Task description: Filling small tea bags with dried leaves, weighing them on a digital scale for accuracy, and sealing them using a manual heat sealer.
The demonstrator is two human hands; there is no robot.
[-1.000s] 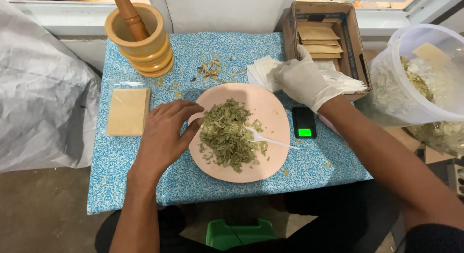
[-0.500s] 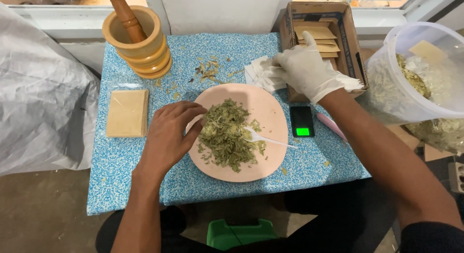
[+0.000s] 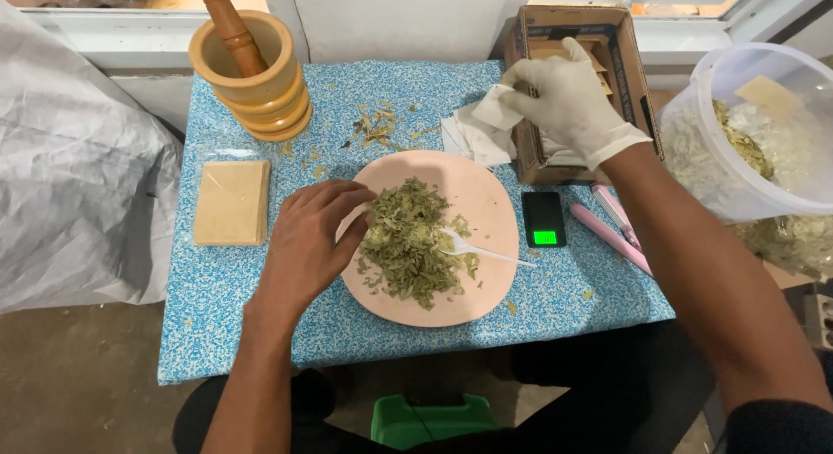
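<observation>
Resting on the near-left rim of the pink plate [image 3: 486, 189], the bare left hand [image 3: 308, 241] has its grip loosely curled, fingertips touching the heap of dried green leaves [image 3: 412, 241]. A white plastic fork [image 3: 482, 248] lies just right of that grip. The gloved right hand [image 3: 568, 98] pinches a white paper sachet [image 3: 496, 107] at the cardboard box [image 3: 629, 55]. Nearer than that grip, on the desk [image 3: 226, 289], sit a small scale [image 3: 544, 218] and a pink tool [image 3: 607, 237].

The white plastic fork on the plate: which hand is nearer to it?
Left. The bare left hand rests on the pink plate's left edge, close to the fork. The gloved right hand is up at the cardboard box.
</observation>
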